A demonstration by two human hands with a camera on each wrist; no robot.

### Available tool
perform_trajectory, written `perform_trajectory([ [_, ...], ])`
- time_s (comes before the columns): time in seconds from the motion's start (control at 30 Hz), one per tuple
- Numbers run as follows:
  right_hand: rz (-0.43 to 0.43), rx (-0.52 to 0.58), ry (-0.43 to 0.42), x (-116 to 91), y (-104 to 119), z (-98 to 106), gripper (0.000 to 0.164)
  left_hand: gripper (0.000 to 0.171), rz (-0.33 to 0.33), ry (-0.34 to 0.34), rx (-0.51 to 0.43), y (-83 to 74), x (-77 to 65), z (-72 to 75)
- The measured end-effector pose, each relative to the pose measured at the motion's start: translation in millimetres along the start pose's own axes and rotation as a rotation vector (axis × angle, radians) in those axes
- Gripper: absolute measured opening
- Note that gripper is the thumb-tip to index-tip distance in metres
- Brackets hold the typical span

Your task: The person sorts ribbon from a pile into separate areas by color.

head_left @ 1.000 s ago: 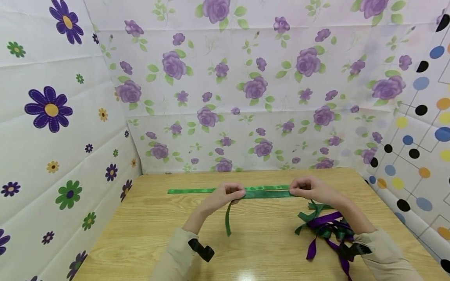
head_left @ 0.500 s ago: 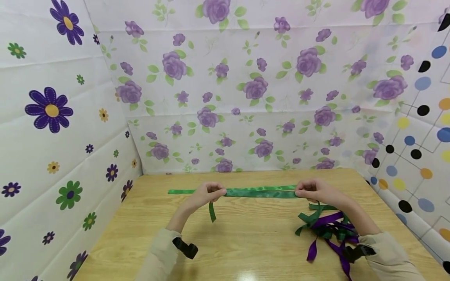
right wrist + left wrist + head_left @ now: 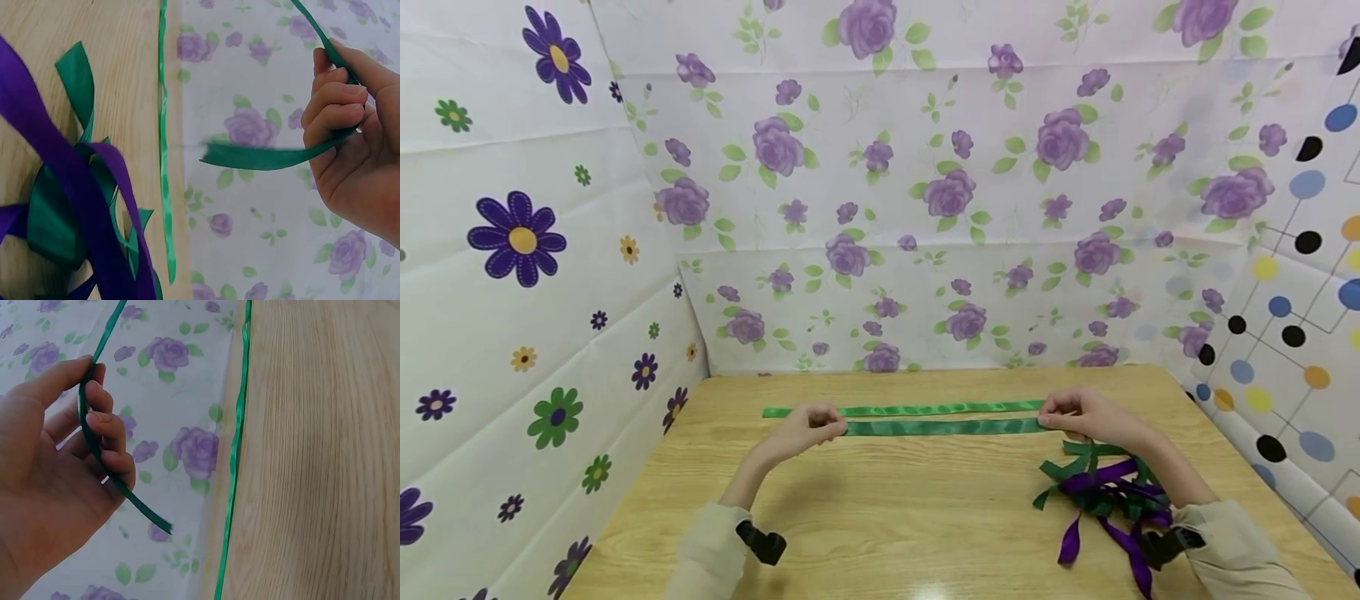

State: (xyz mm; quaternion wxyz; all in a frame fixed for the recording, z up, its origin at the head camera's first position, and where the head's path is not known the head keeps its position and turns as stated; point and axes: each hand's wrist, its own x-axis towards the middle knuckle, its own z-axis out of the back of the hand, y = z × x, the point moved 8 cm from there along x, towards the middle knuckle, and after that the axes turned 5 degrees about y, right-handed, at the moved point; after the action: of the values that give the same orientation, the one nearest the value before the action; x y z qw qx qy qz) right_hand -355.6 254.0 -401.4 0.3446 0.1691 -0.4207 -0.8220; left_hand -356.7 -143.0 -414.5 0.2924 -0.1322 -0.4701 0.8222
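Note:
A dark green ribbon is stretched level between my two hands in the head view. My left hand pinches it near one end; in the left wrist view the short tail of that ribbon runs across the curled fingers. My right hand pinches the other side, and a loose end of the ribbon sticks out past the fingers in the right wrist view. Behind the held ribbon, a brighter green ribbon lies straight along the table, partly covered by both hands in the head view.
A tangled pile of purple and green ribbons lies on the wooden table at the right, beneath my right forearm. A floral cloth hangs behind the table's far edge, with patterned cloths at both sides.
My left hand has slid left along the dark green ribbon, so the stretch between the hands is longer. My right hand has shifted slightly right. The ribbon now appears apart from the one behind.

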Motion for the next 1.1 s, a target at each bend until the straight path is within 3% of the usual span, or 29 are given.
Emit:
perform_trajectory([
  [0.43,0.029,0.017,0.019,-6,-20,4,0.02,0.019,0.05,-0.038,0.183,17.4,-18.7,16.8],
  [0.7,-0.062,0.012,-0.005,-9,-43,9,0.02,0.022,0.134,-0.087,0.21,41.2,-22.4,25.1],
  [1.1,-0.107,-0.025,-0.033,-11,-63,16,0.023,0.019,0.165,-0.097,0.225,59.6,-30.9,39.6],
])
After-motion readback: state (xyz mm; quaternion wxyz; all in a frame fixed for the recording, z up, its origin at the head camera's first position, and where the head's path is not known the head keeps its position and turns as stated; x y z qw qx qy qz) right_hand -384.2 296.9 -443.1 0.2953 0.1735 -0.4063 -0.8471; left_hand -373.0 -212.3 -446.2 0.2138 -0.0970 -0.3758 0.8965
